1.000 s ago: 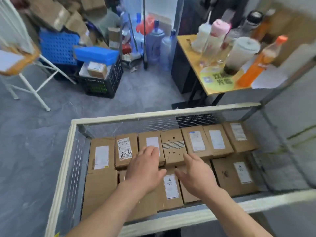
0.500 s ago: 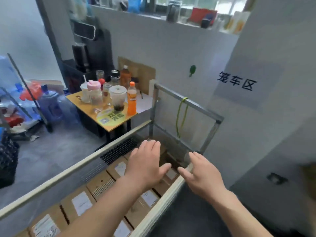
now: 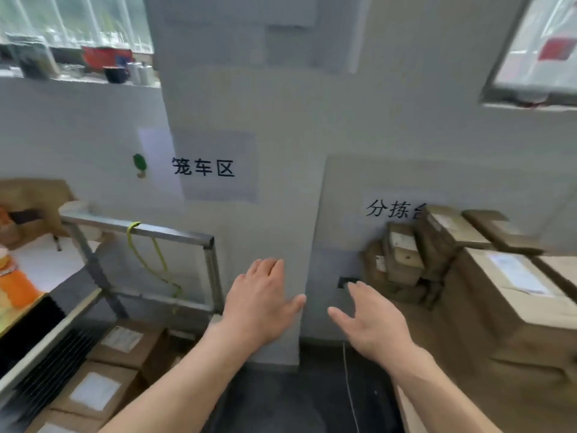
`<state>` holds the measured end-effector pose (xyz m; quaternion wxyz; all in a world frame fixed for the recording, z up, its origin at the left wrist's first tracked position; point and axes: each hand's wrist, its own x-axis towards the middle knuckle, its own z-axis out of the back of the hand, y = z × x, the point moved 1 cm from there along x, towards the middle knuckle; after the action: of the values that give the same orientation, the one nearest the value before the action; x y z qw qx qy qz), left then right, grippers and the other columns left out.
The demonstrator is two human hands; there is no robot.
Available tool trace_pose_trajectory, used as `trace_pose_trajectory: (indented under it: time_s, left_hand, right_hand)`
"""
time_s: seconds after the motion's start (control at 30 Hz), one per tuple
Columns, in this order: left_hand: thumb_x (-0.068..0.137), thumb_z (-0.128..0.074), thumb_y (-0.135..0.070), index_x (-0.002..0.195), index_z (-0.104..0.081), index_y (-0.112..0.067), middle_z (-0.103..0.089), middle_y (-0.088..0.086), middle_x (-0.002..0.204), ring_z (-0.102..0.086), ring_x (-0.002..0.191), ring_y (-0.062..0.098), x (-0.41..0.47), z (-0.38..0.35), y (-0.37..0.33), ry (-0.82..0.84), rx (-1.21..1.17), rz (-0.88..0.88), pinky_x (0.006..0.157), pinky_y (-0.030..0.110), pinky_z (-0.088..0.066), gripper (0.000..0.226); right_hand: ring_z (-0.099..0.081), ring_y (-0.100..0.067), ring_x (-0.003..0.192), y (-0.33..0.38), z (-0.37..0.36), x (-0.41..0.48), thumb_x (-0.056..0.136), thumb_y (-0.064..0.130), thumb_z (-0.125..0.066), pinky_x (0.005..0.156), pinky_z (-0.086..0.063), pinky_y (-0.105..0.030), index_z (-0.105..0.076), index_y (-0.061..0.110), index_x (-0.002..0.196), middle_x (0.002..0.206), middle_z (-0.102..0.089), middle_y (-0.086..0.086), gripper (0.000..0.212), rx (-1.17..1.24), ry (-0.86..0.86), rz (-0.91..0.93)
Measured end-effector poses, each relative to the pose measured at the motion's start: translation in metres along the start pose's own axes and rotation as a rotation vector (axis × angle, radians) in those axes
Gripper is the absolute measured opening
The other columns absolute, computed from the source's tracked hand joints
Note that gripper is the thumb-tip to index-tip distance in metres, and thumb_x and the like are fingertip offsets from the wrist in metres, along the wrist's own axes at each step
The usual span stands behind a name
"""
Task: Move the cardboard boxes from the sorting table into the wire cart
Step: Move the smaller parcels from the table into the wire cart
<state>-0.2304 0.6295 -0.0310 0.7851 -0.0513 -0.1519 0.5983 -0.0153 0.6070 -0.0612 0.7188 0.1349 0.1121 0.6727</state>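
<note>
Now between the two stations, facing the wall [image 3: 312,120]. Left hand [image 3: 262,304] and right hand [image 3: 370,326] both out in front, palms down, fingers straight and spread, gripping nothing and touching nothing.

Off to the right of both hands: cardboard boxes [image 3: 437,245] heaped on the sorting table, table top itself hidden beneath them. Nearest of the heap: a big box [image 3: 512,295] with a white label [image 3: 515,273] on top, just beside the right hand and a little beyond it. Long axis, as far as can be told, running from the wall back toward the body. Behind it, against the wall, smaller boxes [image 3: 402,257] tumbled at angles, some on edge. Right hand plainly the nearer; left hand a reach across the body away.

Down to the left, well apart from the heap: wire cart [image 3: 140,229], a yellow-green cord [image 3: 146,254] looped over its top rail, labelled boxes [image 3: 93,392] lying flat inside.

Probably reaching for the next box, none touched yet. Likely calls for a further turn to the right, then one hand on each long side of the big box, right to the far side, left to the near. Some risk of toppling the loose small ones behind on the lift. Plenty left on the table by the look of it, so nowhere near done.
</note>
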Motion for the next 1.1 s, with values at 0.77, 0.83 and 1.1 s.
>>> trace_pose_trajectory:
  time_s: [0.77, 0.83, 1.1]
  left_hand:
    - [0.095, -0.048, -0.064, 0.148, -0.041, -0.02, -0.043, -0.002, 0.152, -0.043, 0.137, 0.019, 0.155, -0.134, -0.306, 0.378, -0.239, -0.397, 0.103, 0.036, -0.042, 0.07]
    - [0.095, -0.049, -0.064, 0.145, -0.044, -0.019, -0.046, -0.002, 0.149, -0.046, 0.134, 0.019, 0.167, -0.143, -0.318, 0.411, -0.244, -0.406, 0.1, 0.035, -0.044, 0.067]
    - [0.096, -0.047, -0.064, 0.138, -0.049, -0.017, -0.05, 0.0, 0.143, -0.052, 0.125, 0.02, 0.21, -0.172, -0.341, 0.509, -0.268, -0.433, 0.093, 0.033, -0.044, 0.063]
  right_hand:
    - [-0.059, -0.019, 0.112, -0.313, 0.131, 0.013, 0.089, 0.063, -0.057, 0.082, -0.05, -0.036, -0.059, 0.024, 0.128, 0.123, -0.062, 0.006, 0.055, -0.064, -0.221, -0.623]
    - [-0.059, -0.017, 0.103, -0.326, 0.135, 0.02, 0.088, 0.063, -0.056, 0.078, -0.05, -0.036, -0.06, 0.029, 0.124, 0.111, -0.061, 0.008, 0.05, -0.072, -0.211, -0.665]
    - [-0.058, -0.01, 0.084, -0.362, 0.133, 0.055, 0.087, 0.063, -0.058, 0.068, -0.051, -0.035, -0.057, 0.03, 0.096, 0.098, -0.064, 0.009, 0.035, -0.032, -0.149, -0.867]
